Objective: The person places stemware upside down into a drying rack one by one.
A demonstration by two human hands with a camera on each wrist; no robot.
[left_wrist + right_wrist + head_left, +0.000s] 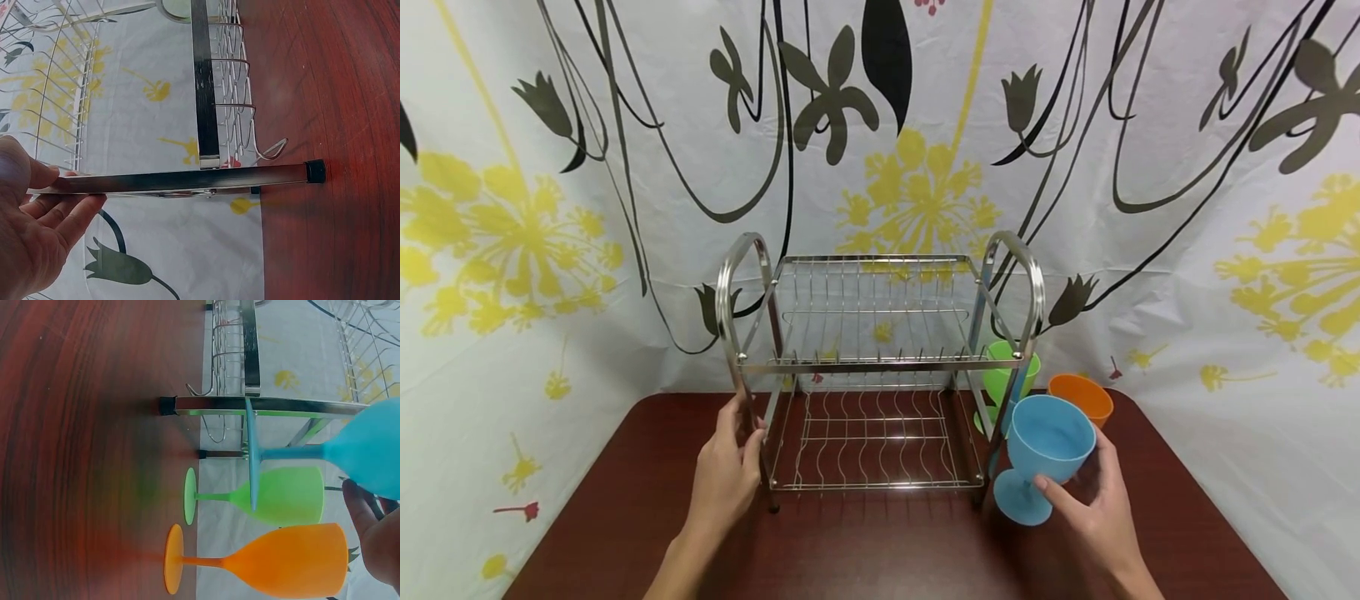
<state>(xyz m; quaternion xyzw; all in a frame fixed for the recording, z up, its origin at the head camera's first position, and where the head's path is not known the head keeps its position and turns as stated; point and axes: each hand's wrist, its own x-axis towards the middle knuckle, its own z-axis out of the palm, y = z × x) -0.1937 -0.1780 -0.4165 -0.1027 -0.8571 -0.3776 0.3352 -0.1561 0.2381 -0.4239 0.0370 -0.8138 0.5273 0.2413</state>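
Note:
A two-tier metal dish rack (880, 365) stands on the dark red table. My left hand (724, 467) grips its left front leg, with thumb and fingers on either side of the metal in the left wrist view (44, 215). In my right hand (1097, 508) is a blue goblet (1051, 437), held by its bowl just right of the rack. Its foot hangs above the tabletop in the right wrist view. Behind it, a green goblet (281, 494) and an orange goblet (284, 559) stand upright on the table.
The wood-grain table (880, 550) meets a white curtain (1187, 275) with yellow and grey flower prints at the back and sides. Both rack tiers hold only their wire grids. The green goblet (1009, 373) is partly hidden behind the rack's right side.

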